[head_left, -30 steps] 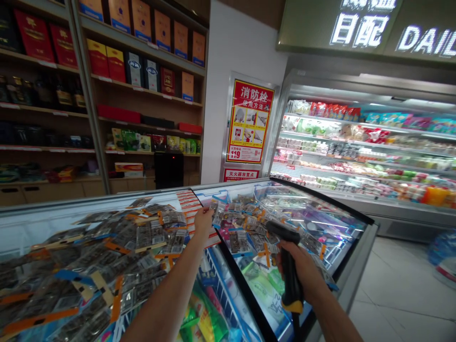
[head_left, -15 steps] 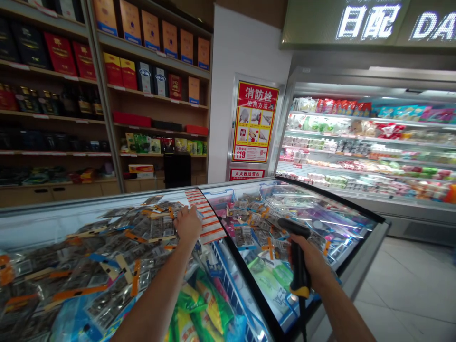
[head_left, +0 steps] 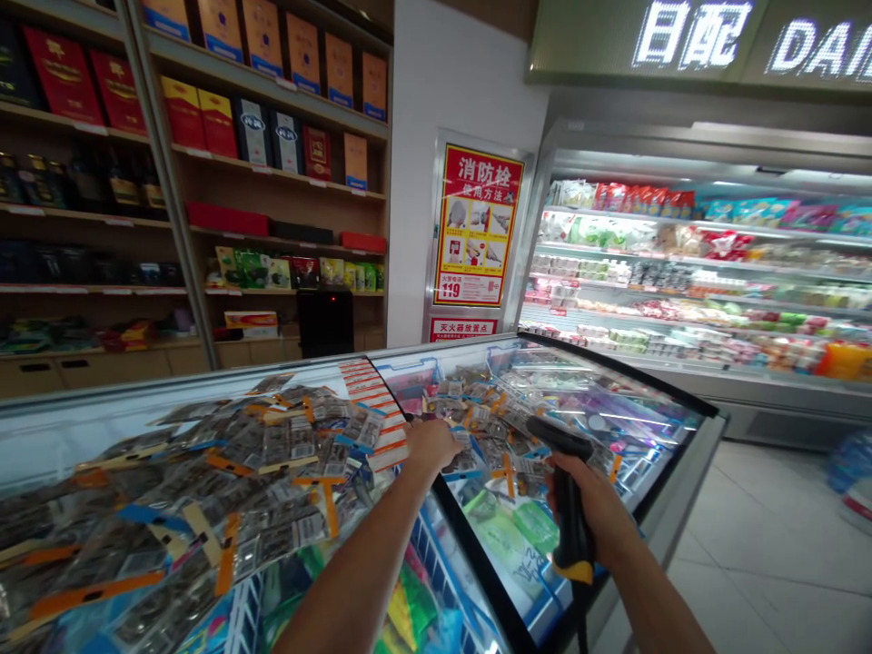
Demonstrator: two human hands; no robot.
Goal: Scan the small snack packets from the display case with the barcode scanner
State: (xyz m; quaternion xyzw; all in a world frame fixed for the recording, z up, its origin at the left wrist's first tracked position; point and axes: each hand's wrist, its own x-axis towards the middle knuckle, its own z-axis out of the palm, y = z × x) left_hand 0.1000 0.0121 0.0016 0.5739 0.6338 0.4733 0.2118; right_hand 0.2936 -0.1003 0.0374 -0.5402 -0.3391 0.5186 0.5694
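Observation:
My right hand [head_left: 589, 500] is wrapped round the grip of a black and yellow barcode scanner [head_left: 572, 509]. The scanner is held over the right part of the chest freezer [head_left: 688, 490], its head pointing up and left and its cable hanging down. My left hand [head_left: 432, 445] lies at the black edge of the freezer's glass lid [head_left: 470, 554], its fingers curled over that edge and partly hidden. Left of this hand is a heap of clear flat packets [head_left: 265, 463] with orange, blue and cream strips. A striped orange-and-white label sheet [head_left: 374, 409] lies beside it.
Under the glass on the right lie more packets [head_left: 477, 400] and green bags [head_left: 487, 518]. A blue wire basket [head_left: 436, 554] stands inside. Wooden shelves [head_left: 286, 177] with boxes are behind, a lit chiller [head_left: 681, 263] at back right. Blue bottles [head_left: 851, 463] stand on the floor.
My left hand has moved right, from the packets beside the label sheet to the lid's black edge. My right hand still holds the scanner in much the same place. The view has shifted slightly right.

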